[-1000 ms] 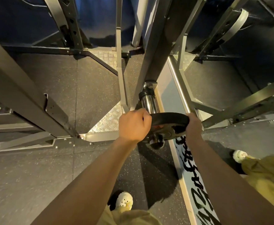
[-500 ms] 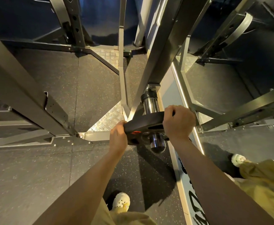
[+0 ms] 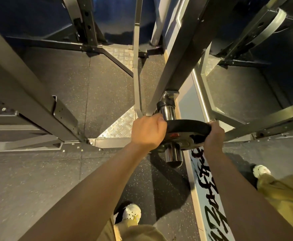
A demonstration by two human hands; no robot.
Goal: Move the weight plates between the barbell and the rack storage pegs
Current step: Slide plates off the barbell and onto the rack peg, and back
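Gripping the black weight plate (image 3: pixel 188 126) by opposite edges, my left hand (image 3: pixel 148 130) and right hand (image 3: pixel 214 134) keep it on what looks like a chrome storage peg (image 3: pixel 173 154).

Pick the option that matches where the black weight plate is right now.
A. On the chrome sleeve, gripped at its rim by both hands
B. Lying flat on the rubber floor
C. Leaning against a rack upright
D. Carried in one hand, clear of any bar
A: the weight plate sits around the chrome sleeve, with the left hand and right hand gripping opposite sides of its rim.
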